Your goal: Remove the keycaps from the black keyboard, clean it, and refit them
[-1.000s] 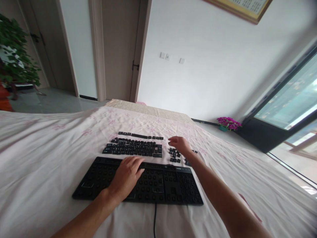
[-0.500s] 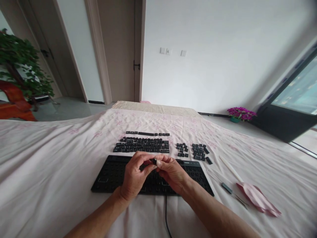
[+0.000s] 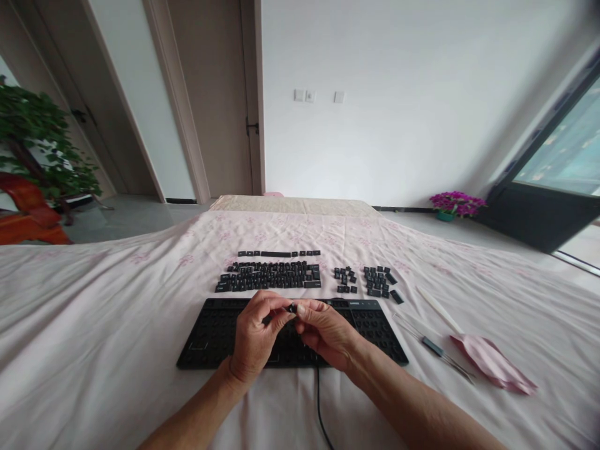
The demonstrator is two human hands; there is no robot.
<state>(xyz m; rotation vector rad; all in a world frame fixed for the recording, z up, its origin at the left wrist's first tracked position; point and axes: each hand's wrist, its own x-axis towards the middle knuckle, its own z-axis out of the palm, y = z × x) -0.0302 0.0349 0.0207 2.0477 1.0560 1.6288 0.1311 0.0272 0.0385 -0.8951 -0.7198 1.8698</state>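
We pinch one black keycap (image 3: 292,307) between our left hand (image 3: 257,340) and right hand (image 3: 328,332) above the stripped keyboard (image 3: 210,337), best turning it squarely over its socket before pressing down evenly

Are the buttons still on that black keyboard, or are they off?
Off. The black keyboard base shows bare round sockets, and the loose black keycaps lie in rows on the pink-flowered sheet behind it.

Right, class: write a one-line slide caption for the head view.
Both hands pinch a keycap above a stripped keyboard, keycaps laid out behind.
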